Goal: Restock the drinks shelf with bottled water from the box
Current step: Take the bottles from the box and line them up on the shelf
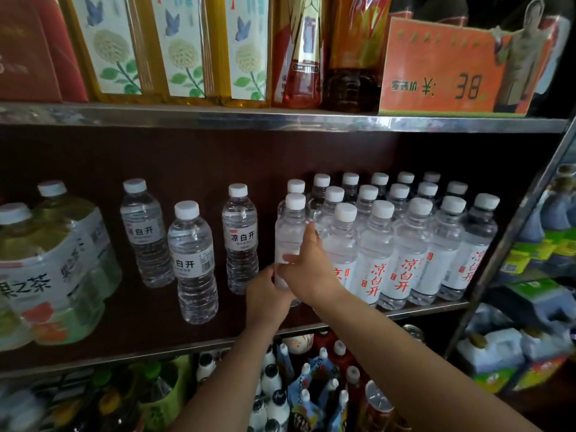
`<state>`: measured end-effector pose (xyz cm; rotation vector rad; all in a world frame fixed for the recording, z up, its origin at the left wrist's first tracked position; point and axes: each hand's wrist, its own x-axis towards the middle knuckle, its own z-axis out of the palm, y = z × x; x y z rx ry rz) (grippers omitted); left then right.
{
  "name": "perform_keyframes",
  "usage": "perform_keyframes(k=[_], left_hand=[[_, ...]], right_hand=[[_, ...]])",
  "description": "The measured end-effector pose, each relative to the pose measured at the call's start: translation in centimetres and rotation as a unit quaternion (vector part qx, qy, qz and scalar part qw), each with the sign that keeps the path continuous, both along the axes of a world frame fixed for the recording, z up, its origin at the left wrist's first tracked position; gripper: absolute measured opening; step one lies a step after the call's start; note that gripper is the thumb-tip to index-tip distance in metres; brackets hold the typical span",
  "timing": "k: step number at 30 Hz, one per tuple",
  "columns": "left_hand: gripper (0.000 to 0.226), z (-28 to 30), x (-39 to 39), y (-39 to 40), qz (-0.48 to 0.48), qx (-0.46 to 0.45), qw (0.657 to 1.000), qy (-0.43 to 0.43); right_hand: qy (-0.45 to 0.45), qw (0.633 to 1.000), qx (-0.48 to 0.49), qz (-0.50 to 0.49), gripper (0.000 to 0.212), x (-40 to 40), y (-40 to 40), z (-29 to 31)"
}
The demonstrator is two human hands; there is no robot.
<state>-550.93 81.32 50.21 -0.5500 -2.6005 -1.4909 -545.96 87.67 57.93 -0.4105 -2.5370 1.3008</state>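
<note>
Middle shelf [420,308], dark backing: water bottle [290,232] upright, my left hand [268,299] gripping its base, right hand [307,266] clasping its middle, beside stocked rows [405,244].

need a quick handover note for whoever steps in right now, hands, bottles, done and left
Left hand: grips the base of a clear plastic water bottle with a white cap.
Right hand: holds the same bottle at mid-body, thumb across its label.
The bottle stands upright at the left end of the block of red-lettered water bottles on the middle metal shelf.
Three black-lettered clear water bottles stand loose further left, with bare shelf around them.
Done: the right side is packed in rows.
Left: seat this bottle, then probably fill the gap to the left. The box is not in view.
</note>
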Motion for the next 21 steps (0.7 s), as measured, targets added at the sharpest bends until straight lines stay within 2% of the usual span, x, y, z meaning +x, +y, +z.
perform_keyframes(k=[4, 8, 12, 15, 18, 19, 21], left_hand=[[0.009, -0.6, -1.4, 1.3, 0.016, 0.01, 1.0, -0.016], [0.007, -0.3, -2.0, 2.0, 0.007, 0.063, 0.997, -0.037], [0.009, -0.3, -1.5, 1.9, -0.001, 0.116, 0.992, -0.054], [0.029, -0.5, -1.5, 1.4, -0.003, 0.106, 0.99, -0.09], [0.069, -1.4, -1.7, -0.5, -0.014, 0.014, 0.993, -0.119], [0.074, -1.3, -1.7, -1.4, -0.027, 0.03, 0.988, -0.147], [0.06, -0.8, -1.2, -3.5, -0.052, 0.099, 0.971, -0.209]], right_hand=[[0.013, 0.999, -0.03, 0.012, 0.094, -0.5, 0.7, -1.1], [-0.019, 0.999, -0.026, 0.021, 0.083, -0.5, 1.1, -2.3], [-0.026, 0.999, 0.026, 0.021, 0.079, -0.5, 0.8, -2.5], [-0.014, 1.0, 0.009, 0.007, 0.08, -0.5, 0.6, -2.5], [0.02, 0.999, -0.05, -0.009, 0.082, 0.0, 0.1, -2.0], [0.026, 0.997, -0.076, -0.019, 0.079, 0.2, -0.2, -1.6], [0.05, 0.989, -0.13, -0.051, 0.064, 0.5, -0.8, -1.0]])
